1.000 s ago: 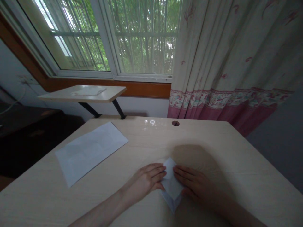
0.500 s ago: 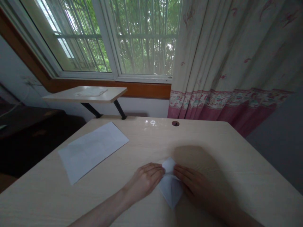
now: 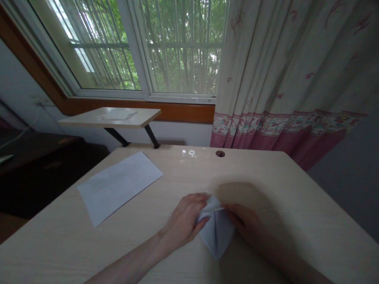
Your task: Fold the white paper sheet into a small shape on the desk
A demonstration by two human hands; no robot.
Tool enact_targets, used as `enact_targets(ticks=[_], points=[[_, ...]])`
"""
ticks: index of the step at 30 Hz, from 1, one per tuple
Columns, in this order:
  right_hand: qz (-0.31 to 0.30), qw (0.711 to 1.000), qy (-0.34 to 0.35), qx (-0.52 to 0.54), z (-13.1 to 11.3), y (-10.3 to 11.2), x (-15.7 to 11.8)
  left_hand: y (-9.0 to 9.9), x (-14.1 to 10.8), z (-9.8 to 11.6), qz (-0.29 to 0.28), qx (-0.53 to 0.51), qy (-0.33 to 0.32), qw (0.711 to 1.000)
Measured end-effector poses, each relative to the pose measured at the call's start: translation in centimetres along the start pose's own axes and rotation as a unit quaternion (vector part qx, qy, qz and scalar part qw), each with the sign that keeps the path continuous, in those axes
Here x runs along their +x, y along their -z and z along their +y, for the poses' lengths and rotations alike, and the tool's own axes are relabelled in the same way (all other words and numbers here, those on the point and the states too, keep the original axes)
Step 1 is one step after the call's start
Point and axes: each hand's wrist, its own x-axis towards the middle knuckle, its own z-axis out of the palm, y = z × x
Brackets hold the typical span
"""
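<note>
A small folded piece of white paper (image 3: 217, 234) lies near the front of the table, its lower point toward me and a crease down its middle. My left hand (image 3: 189, 217) grips its left edge, thumb on the near face and fingers over the upper part. At the upper right, my right hand (image 3: 244, 221) pinches a raised fold of the same paper; that hand is in shadow and its fingertips are partly hidden. The paper's upper flap stands slightly up between the two hands.
Flat white paper (image 3: 120, 187) lies on the wooden table (image 3: 183, 173) to the left. A raised shelf (image 3: 142, 118) on black legs stands at the back left. There is a round cable hole (image 3: 220, 154) near the back edge, with a curtain (image 3: 251, 126) behind.
My left hand has shifted up and curled over the folded paper's left side. My right fingers have gone from lying on the flap to pinching it, and the fold has lifted.
</note>
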Motion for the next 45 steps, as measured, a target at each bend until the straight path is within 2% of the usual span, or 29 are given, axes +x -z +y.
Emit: enact_targets(ticks=[2, 3, 7, 10, 14, 19, 24, 28, 34, 36, 37, 39, 41, 45], points=[[0.006, 1.000, -0.011, 0.011, -0.2, 0.2, 0.2, 0.0, -0.3, 0.5, 0.047, 0.056, -0.064, 0.995], [0.014, 1.000, -0.012, 0.011, -0.4, 0.3, 0.3, 0.1, -0.4, 0.8, 0.049, 0.084, -0.102, 0.990], [0.025, 0.999, -0.016, 0.014, -0.5, 0.4, 0.4, 0.4, -0.5, 1.9, -0.075, 0.130, -0.244, 0.958], [0.021, 0.998, -0.046, 0.034, -0.2, 0.1, 0.3, 0.3, -0.3, 2.5, -0.109, 0.140, -0.278, 0.944], [0.024, 0.995, -0.081, 0.047, 0.3, -0.4, 0.2, -0.2, -0.5, 2.9, -0.112, 0.140, -0.263, 0.948], [0.047, 0.993, -0.094, 0.055, 0.1, -0.3, 0.3, -1.0, -1.2, 3.1, -0.140, 0.087, -0.176, 0.971], [0.064, 0.992, -0.090, 0.060, -0.2, -0.1, 0.0, -1.2, -1.2, 2.8, -0.108, 0.091, -0.097, 0.985], [0.089, 0.994, -0.066, 0.023, -0.2, -0.6, -0.7, -0.9, -0.7, 2.7, -0.084, 0.113, -0.095, 0.985], [0.186, 0.981, -0.058, -0.018, 0.0, -1.2, -1.0, 0.0, 0.0, 2.8, -0.011, 0.100, -0.115, 0.988], [0.211, 0.976, -0.029, -0.046, 0.2, -0.9, -1.0, 0.3, 0.2, 2.7, -0.002, 0.077, -0.105, 0.992], [0.210, 0.976, -0.004, -0.064, 0.2, -0.7, -1.0, 0.3, 0.3, 2.7, -0.004, 0.060, -0.101, 0.993], [0.154, 0.983, 0.051, -0.086, 0.1, -0.1, -1.0, 0.4, 0.4, 2.6, -0.005, 0.025, -0.098, 0.995], [0.115, 0.985, 0.077, -0.099, -0.4, 0.5, -0.8, 0.4, 0.5, 2.5, -0.004, 0.005, -0.097, 0.995], [0.122, 0.978, 0.086, -0.147, -1.7, 1.1, -0.4, 0.3, 0.6, 2.6, 0.018, 0.006, -0.108, 0.994]])
